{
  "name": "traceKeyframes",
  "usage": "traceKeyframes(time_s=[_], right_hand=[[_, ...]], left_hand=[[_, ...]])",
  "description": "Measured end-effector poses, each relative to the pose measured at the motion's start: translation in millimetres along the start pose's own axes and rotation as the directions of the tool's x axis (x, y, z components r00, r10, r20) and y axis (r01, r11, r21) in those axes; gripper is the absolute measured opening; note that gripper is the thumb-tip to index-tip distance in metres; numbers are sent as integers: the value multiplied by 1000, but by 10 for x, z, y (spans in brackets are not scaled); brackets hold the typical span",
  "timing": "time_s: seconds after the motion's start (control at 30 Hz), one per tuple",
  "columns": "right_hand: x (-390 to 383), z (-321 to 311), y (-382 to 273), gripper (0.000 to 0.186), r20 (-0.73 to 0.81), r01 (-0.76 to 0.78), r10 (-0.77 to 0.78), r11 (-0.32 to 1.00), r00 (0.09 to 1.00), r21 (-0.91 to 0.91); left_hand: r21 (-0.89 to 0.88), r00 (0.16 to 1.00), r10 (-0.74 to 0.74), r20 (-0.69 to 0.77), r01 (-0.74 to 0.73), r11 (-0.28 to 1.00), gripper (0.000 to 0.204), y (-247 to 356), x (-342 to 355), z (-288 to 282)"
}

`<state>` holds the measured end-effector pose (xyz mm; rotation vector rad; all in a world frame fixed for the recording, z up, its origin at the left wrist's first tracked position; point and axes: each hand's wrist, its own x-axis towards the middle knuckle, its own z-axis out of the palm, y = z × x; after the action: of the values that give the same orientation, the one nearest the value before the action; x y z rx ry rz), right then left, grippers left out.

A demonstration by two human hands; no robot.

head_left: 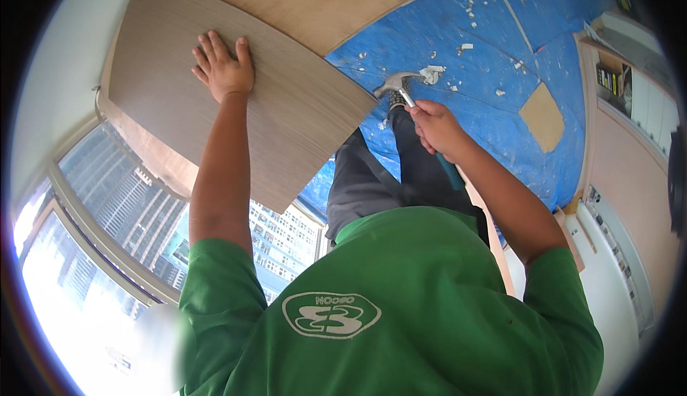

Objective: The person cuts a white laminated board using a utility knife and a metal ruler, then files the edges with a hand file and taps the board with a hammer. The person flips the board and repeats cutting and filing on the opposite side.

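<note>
My left hand lies flat on the face of a large grey-brown wood-grain panel, its fingers spread. In my right hand is a claw hammer with a silver neck and a dark green grip. My fingers wrap round its handle, and the metal head is near the panel's right corner; I cannot tell whether the two touch. The panel's lower left side stands close to a window.
A blue sheet covers the floor, with white scraps and a tan board piece on it. A plain wooden surface lies beyond the panel. At left is a large window; at right, a cabinet with shelves.
</note>
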<state>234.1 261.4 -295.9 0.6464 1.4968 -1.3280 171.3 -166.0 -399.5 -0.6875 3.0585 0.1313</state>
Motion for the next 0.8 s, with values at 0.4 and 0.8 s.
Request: traceKeyframes(time_s=[0.4, 0.8], right_hand=[[128, 70, -321, 33, 15, -51, 51, 998, 999, -27], [853, 525, -10, 25, 34, 229, -230, 973, 973, 25]], left_hand=[[-16, 1000, -18, 17, 19, 1000, 84, 96, -79, -166], [-15, 1000, -21, 23, 21, 1000, 85, 97, -95, -213]])
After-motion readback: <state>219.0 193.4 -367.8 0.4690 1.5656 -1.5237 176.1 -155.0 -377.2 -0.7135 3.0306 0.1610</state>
